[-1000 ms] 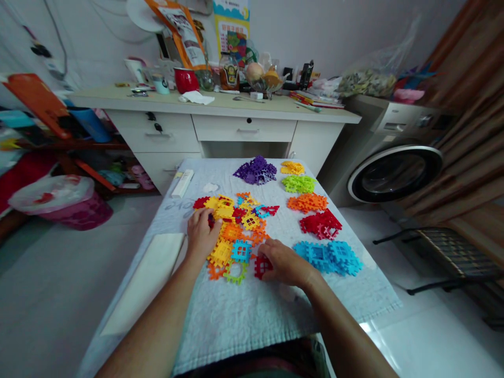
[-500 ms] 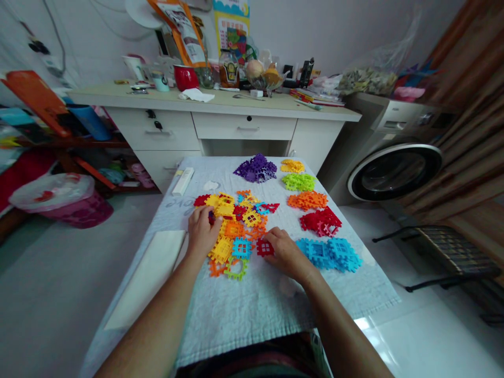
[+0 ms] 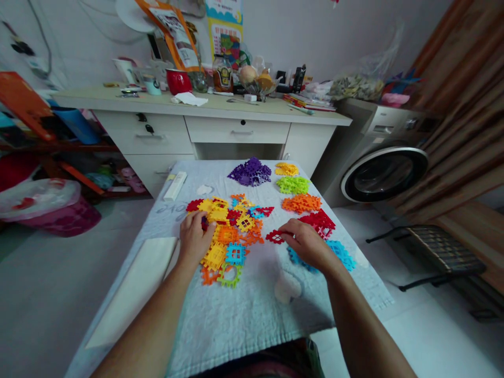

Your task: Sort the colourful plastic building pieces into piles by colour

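Observation:
A red window-shaped plastic building piece (image 3: 275,237) is pinched in the fingertips of my right hand (image 3: 305,241), held up between the mixed pile and the sorted heaps. My left hand (image 3: 194,239) rests at the left side of the mixed pile, thumb and fingers closed around a dark purple piece (image 3: 204,223), partly hidden. In that pile lie yellow pieces (image 3: 214,256), a blue window piece (image 3: 235,254), a green ring piece (image 3: 229,275) and orange ones (image 3: 227,234). Beneath and behind my right hand are a red heap (image 3: 321,223) and a blue heap (image 3: 342,254), partly covered.
Farther back on the cloth-covered table (image 3: 244,325) sit purple (image 3: 250,172), yellow (image 3: 286,168), green (image 3: 293,184) and orange heaps (image 3: 301,203). A white box (image 3: 175,186) and a white board (image 3: 136,289) lie along the left. A cluttered desk (image 3: 236,113) stands beyond.
My right hand has lifted the red piece and carried it right, away from the mixed pile toward the red heap. My left hand stays at the pile. The view has shifted slightly.

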Demonstrator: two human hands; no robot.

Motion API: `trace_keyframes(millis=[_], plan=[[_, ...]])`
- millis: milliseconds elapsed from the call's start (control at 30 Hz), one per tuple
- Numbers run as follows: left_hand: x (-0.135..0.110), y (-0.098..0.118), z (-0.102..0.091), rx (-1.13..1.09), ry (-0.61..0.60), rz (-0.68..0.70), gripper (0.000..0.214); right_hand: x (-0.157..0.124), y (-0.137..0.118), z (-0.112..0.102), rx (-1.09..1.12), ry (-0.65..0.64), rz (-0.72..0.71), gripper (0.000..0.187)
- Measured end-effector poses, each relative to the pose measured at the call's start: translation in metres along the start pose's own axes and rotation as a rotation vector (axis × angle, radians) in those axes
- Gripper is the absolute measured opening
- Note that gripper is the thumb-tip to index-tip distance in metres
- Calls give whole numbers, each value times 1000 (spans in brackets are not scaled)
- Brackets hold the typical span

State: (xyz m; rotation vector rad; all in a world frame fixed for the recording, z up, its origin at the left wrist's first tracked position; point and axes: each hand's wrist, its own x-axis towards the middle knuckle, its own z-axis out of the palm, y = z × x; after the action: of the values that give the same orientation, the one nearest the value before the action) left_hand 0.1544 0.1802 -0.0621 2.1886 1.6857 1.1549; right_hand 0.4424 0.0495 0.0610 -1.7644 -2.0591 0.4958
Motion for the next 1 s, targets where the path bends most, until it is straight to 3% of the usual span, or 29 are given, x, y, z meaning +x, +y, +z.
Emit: trace_keyframes(millis=[100,233,367,467,800,1000], plan=[[0,1,0,0,-5,1,36,4,23,-32,2,66,123,21],[0,-1,1,11,-5,5,36,10,78,-65,39,199,341,21],[0,-3,2,20,-1,27,37,7,128,-73,254,268,514,21],[1,-4,3,32,5,34,37,-1,146,-67,356,300,567,22],[1,-3,2,49,-14,28,37,-9,151,-56,-48,246,607,16],[0,-3,3,20,0,24,36,-7,108,-65,-186,349,537,20]])
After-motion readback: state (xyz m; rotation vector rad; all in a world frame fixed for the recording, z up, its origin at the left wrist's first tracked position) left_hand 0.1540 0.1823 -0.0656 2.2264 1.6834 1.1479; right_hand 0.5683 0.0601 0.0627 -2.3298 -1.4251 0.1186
